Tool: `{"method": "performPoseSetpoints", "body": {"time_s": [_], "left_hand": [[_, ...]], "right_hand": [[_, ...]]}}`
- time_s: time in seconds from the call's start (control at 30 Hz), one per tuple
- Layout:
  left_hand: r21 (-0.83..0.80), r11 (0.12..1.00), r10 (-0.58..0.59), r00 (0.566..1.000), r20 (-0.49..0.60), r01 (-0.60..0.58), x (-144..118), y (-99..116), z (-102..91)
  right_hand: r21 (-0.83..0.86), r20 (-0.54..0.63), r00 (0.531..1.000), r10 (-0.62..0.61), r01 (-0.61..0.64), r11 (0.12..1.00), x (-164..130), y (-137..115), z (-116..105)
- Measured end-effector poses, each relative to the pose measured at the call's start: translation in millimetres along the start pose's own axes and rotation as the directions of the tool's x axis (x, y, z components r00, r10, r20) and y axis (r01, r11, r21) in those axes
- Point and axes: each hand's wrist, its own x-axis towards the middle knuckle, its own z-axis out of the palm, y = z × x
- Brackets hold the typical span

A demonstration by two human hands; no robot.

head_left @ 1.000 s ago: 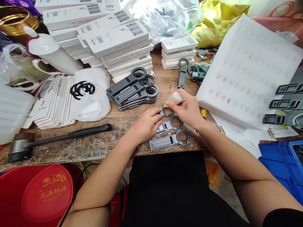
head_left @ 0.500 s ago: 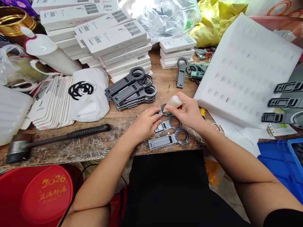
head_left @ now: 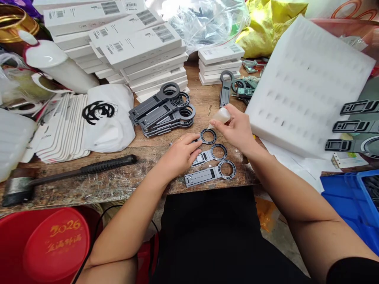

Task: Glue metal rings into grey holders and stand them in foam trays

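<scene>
Three grey ring-ended plastic parts lie in a row near the front edge of the wooden bench (head_left: 118,185): the far part (head_left: 208,136), the middle part (head_left: 211,154) and the near part (head_left: 209,174). My left hand (head_left: 180,153) rests on the handles of the far and middle parts, pressing them flat. My right hand (head_left: 235,129) grips a small translucent squeeze bottle (head_left: 220,116), its tip pointing at the ring of the far part.
A pile of assembled grey parts (head_left: 162,110) lies behind the row. Stacked white boxes (head_left: 139,51), a white foam sheet (head_left: 304,83), a black-handled hammer (head_left: 71,173), a blue bin (head_left: 352,201) and a red bucket (head_left: 44,244) surround the spot.
My right hand has moved the bottle slightly up and away from over the far ring, which now shows fully. My left hand stays on the parts.
</scene>
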Motion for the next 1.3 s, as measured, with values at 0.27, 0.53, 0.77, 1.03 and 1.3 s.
{"method": "performPoseSetpoints", "body": {"time_s": [0.27,0.53,0.77,1.03,1.3], "left_hand": [[0.018,1.0,0.019,1.0,-0.008,-0.019,1,0,-0.3],[-0.008,1.0,-0.011,1.0,0.002,0.011,1,1,-0.8],[-0.009,1.0,-0.024,1.0,0.009,0.024,1,2,-1.5],[-0.004,0.999,-0.046,0.999,0.028,0.046,2,3,-2.9],[-0.023,0.999,-0.047,0.998,0.033,0.047,3,2,-3.3]], "right_hand": [[-0.001,0.048,0.999,-0.022,0.022,1.0,0,-6,7],[-0.012,0.004,1.0,-0.01,0.01,1.0,-1,6,-11],[-0.008,0.0,1.0,0.0,0.0,1.0,-11,10,-18],[-0.023,0.044,0.999,0.032,-0.031,0.999,-28,1,-27],[-0.013,0.013,1.0,0.022,-0.021,1.0,-19,7,-22]]}}
